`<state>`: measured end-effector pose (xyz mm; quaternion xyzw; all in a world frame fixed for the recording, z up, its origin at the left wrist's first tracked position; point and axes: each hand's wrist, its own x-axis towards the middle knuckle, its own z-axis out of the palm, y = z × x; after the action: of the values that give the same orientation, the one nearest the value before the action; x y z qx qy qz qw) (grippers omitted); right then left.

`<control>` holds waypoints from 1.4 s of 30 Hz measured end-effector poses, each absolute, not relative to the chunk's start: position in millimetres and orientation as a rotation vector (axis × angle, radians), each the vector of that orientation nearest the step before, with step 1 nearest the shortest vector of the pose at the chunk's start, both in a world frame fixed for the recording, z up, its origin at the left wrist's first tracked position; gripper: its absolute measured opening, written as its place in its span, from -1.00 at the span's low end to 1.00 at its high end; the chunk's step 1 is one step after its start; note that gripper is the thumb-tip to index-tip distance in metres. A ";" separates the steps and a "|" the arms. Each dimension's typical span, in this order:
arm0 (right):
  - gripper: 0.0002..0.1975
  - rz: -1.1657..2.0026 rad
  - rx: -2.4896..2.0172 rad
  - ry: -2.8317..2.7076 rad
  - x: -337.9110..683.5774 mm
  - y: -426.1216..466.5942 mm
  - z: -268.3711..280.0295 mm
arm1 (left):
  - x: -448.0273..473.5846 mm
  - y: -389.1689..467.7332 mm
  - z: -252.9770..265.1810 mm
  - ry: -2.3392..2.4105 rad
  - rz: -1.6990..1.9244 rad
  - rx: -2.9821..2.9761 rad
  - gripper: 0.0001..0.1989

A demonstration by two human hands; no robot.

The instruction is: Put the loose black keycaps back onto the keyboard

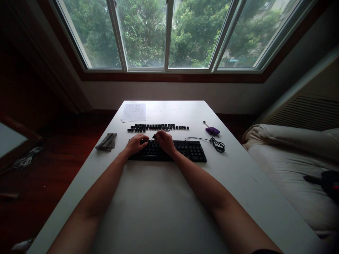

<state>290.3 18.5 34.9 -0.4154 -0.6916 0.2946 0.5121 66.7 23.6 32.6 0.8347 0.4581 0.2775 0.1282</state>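
Note:
A black keyboard (189, 151) lies on the white table in front of me, its left part partly covered by my hands. My left hand (137, 144) rests over its left end, with thumb and fingers apart and nothing visible in them. Over the keyboard's middle, my right hand (164, 141) is closed in a pinch. At its fingertips shows a small dark piece (154, 136) with a thin line beside it, possibly a keycap puller; its exact kind is too small to make out. Just beyond the hands, loose black keycaps (153, 127) stand in rows.
A printed paper sheet (134, 112) lies at the table's far left. A grey cloth (106, 142) is left of the keyboard. To the right are a coiled black cable (217, 144) and a purple item (212, 131) beside a small brush-like stick (205, 123).

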 end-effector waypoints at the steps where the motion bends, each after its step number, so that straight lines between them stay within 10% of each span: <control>1: -0.71 0.708 -0.992 -1.663 290.1 18.3 35.2 | 67.6 22.4 33.8 1.320 0.806 2.425 -0.76; 42: -0.78 0.814 -0.923 -1.600 283.8 19.4 26.3 | 67.7 42.7 30.5 1.435 1.151 2.128 -0.75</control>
<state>283.8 19.4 26.3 -0.3871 -0.6708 0.3414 0.5326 67.7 42.7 30.5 0.7463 0.5034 0.4036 0.1636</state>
